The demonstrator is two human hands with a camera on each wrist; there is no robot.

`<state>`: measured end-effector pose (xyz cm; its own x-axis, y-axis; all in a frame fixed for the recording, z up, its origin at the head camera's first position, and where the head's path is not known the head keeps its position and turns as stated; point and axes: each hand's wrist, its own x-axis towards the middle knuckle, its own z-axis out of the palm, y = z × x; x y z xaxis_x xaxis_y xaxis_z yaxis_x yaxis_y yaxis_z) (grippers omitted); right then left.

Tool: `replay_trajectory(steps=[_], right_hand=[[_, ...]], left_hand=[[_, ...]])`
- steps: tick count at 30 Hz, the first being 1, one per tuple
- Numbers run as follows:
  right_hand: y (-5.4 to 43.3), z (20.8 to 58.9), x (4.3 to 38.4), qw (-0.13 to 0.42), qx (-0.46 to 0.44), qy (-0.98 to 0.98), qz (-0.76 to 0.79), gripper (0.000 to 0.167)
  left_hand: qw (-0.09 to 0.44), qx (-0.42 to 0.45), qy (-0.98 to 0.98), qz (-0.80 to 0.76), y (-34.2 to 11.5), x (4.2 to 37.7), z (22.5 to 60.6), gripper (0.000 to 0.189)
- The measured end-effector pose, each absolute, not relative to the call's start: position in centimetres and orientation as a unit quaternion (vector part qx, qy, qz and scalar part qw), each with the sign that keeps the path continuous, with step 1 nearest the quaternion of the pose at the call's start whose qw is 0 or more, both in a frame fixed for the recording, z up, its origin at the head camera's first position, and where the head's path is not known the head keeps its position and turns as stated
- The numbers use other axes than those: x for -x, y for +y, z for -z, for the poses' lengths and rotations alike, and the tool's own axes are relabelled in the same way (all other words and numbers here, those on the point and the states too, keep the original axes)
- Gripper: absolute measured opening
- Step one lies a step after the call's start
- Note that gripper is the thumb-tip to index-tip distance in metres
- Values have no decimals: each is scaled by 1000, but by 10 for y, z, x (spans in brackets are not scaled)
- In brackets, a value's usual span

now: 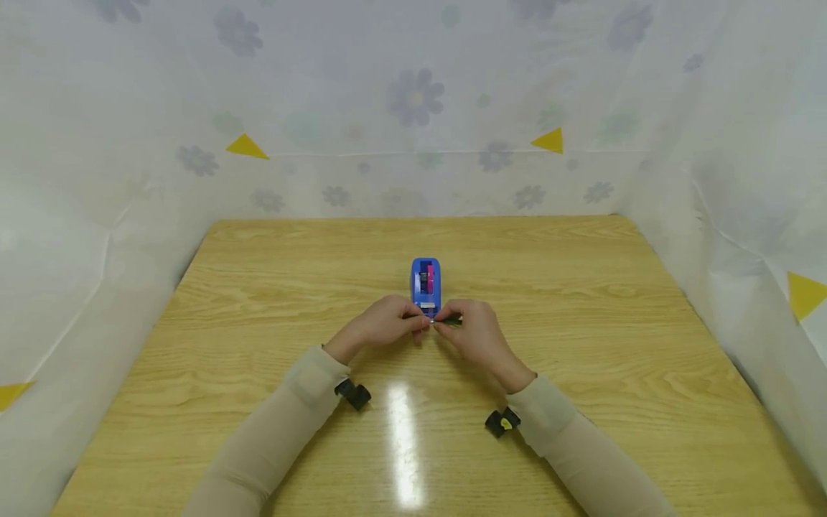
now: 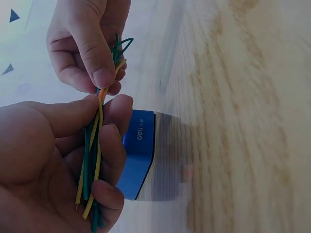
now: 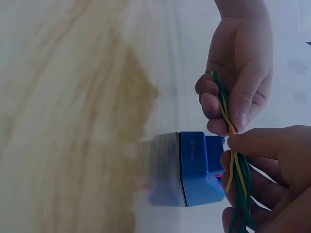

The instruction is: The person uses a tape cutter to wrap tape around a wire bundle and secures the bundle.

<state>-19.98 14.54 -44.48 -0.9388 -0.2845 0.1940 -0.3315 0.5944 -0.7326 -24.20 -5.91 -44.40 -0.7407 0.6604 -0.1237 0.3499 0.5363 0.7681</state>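
Note:
A bundle of thin green and yellow wires (image 2: 98,150) runs between the two hands, with a small orange patch near its middle. My left hand (image 1: 390,321) pinches it between thumb and fingers, one half lying along its palm in the left wrist view. Close beside it, my right hand (image 1: 477,334) pinches the same bundle, the fingertips of both hands almost meeting. Just beyond the fingers stands a blue tape dispenser (image 1: 426,269) marked "deli", with a pink part inside. Whether tape is on the wires is hidden by the fingertips.
The wood-grain table (image 1: 291,266) extends around the hands. A pale flowered curtain (image 1: 413,179) hangs behind and at both sides, bearing yellow triangles (image 1: 549,141). Black wrist cameras (image 1: 352,394) are strapped below both sleeves.

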Motion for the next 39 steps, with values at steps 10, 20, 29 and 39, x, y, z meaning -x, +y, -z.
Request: replay_trajectory(steps=[10, 20, 29, 39], right_hand=[[148, 448, 203, -30, -157, -882, -443, 7], [146, 446, 203, -23, -159, -883, -441, 4], [144, 445, 202, 3, -156, -894, -419, 3], [144, 446, 203, 18, -166, -898, -406, 4]], left_hand=[[165, -301, 874, -344, -57, 241, 448, 34], [150, -304, 881, -331, -55, 242, 445, 28], [176, -320, 869, -335, -56, 244, 445, 32], [194, -316, 867, -334, -58, 248, 446, 33]])
